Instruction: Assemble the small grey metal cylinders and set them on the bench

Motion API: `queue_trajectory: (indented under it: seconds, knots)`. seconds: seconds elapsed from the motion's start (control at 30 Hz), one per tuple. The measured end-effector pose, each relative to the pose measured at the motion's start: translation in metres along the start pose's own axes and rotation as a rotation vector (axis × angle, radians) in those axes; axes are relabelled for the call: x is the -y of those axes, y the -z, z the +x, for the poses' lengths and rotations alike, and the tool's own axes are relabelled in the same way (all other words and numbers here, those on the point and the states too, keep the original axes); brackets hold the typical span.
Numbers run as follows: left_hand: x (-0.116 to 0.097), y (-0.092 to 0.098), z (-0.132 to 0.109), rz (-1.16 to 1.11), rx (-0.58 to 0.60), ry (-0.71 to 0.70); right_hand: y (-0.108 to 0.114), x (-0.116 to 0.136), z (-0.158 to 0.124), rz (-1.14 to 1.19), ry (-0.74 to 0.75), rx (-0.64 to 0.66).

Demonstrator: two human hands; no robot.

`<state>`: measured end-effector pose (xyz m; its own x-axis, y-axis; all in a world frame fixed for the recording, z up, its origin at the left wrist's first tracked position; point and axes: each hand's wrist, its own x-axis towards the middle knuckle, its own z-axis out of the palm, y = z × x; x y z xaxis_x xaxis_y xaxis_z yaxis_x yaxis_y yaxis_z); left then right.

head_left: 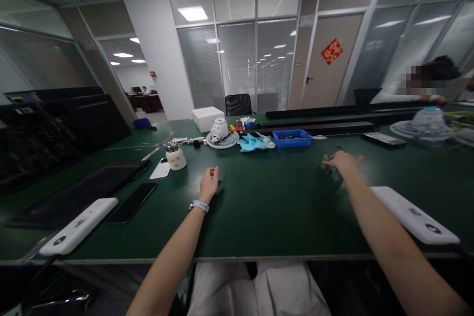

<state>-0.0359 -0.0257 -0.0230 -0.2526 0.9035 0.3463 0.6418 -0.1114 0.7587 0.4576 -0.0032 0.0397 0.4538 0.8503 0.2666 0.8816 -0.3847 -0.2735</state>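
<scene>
My left hand (209,182) rests on the green table (281,207) with its fingers curled, a small item pinched at the fingertips that I cannot make out. A watch sits on that wrist. My right hand (342,160) reaches forward over the table with fingers bent over a small grey object (331,170), too blurred to name. A blue fan blade (255,142), a white fan grille with motor (222,136) and a blue tray (292,138) lie farther back.
Two white flat devices (79,224) (414,215) lie near the table's front corners. A dark phone (133,201), a black tray (85,190) and a small cream jar (176,157) sit at left. A person sits at far right behind another fan grille (425,126).
</scene>
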Motion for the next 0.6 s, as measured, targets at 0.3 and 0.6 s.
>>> queue_trajectory:
  seconds: [0.3,0.6]
  knots:
    - [-0.003,-0.001,-0.001,-0.027,0.010,0.009,-0.016,0.060,-0.044,0.007,0.224,-0.108]
    - [-0.021,-0.003,-0.017,-0.157,0.115,-0.223,-0.050,0.204,-0.164,0.489,0.774,0.137]
